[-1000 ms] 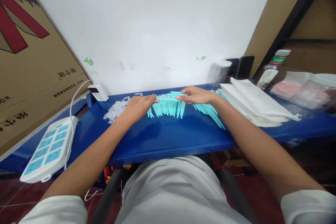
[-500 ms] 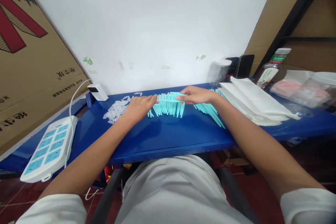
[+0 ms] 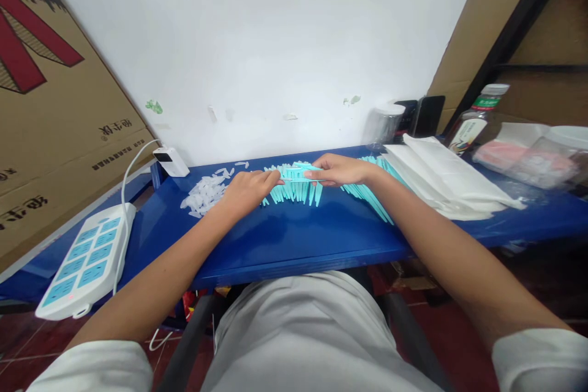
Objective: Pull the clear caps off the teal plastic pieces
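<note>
On the blue table (image 3: 294, 239) lies a row of thin turquoise plastic sticks (image 3: 294, 191). More of the sticks (image 3: 370, 199) fan out to the right. My left hand (image 3: 250, 188) and my right hand (image 3: 337, 169) meet over the row, and both pinch one turquoise stick (image 3: 294, 179) held crosswise between their fingertips. A pile of small clear plastic caps (image 3: 204, 193) lies just left of my left hand.
A white and blue power strip (image 3: 85, 260) lies at the left, its cable running to a white charger (image 3: 171, 161). Folded white sheets (image 3: 441, 177), a clear jar (image 3: 382, 125), a bottle (image 3: 473, 119) and plastic bags (image 3: 537, 162) stand at the right. Cardboard boxes (image 3: 50, 116) lean at the left.
My hands have drawn a little closer together and nearer to me, lifting one stick crosswise off the row.
</note>
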Action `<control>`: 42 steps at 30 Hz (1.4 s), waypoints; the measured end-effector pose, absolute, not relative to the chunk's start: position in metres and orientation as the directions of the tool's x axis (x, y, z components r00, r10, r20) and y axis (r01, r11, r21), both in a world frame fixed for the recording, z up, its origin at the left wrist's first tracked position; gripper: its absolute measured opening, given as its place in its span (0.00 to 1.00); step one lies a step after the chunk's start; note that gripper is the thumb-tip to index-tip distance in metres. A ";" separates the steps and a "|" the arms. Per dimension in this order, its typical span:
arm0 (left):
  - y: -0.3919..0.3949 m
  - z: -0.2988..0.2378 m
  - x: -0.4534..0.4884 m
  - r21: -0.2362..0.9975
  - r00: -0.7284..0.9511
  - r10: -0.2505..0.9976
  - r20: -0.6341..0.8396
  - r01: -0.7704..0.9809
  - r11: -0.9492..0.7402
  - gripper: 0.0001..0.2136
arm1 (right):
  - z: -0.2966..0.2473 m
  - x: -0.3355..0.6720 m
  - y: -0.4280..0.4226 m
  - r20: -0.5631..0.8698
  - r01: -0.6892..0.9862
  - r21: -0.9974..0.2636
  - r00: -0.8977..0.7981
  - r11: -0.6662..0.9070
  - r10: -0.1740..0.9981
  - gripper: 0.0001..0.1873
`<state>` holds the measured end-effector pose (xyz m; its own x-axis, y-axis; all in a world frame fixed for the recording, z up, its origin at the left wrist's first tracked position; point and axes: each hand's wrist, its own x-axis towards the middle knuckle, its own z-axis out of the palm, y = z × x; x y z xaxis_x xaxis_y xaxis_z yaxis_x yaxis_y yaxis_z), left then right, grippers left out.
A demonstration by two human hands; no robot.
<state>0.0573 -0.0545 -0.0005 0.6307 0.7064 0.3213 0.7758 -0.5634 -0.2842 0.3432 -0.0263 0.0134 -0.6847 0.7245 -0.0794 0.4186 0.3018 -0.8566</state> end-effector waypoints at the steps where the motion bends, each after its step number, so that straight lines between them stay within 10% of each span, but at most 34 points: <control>1: -0.054 -0.001 0.057 -0.276 0.633 0.700 0.330 0.774 -0.570 0.25 | 0.013 0.342 -0.026 -0.088 0.412 -0.865 -0.686 0.285 0.722 0.31; 14: -0.056 -0.008 0.058 -0.208 0.663 0.641 0.387 0.740 -0.639 0.23 | 0.007 0.339 -0.025 -0.106 0.345 -0.911 -0.725 0.226 0.681 0.30; 26: -0.041 -0.003 0.052 0.656 0.384 0.798 0.465 0.456 -0.602 0.16 | 0.013 0.343 -0.025 -0.072 0.358 -0.897 -0.696 0.258 0.715 0.30; 42: -0.036 -0.013 0.058 0.663 0.331 0.735 0.591 0.320 -0.677 0.15 | 0.007 0.335 -0.025 -0.121 0.341 -0.913 -0.749 0.222 0.652 0.29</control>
<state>0.0580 -0.0355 -0.0135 0.3307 0.7354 0.5915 0.3195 -0.6769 0.6631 0.3350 -0.0252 0.0068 -0.7486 0.6519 -0.1211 0.3411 0.2221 -0.9134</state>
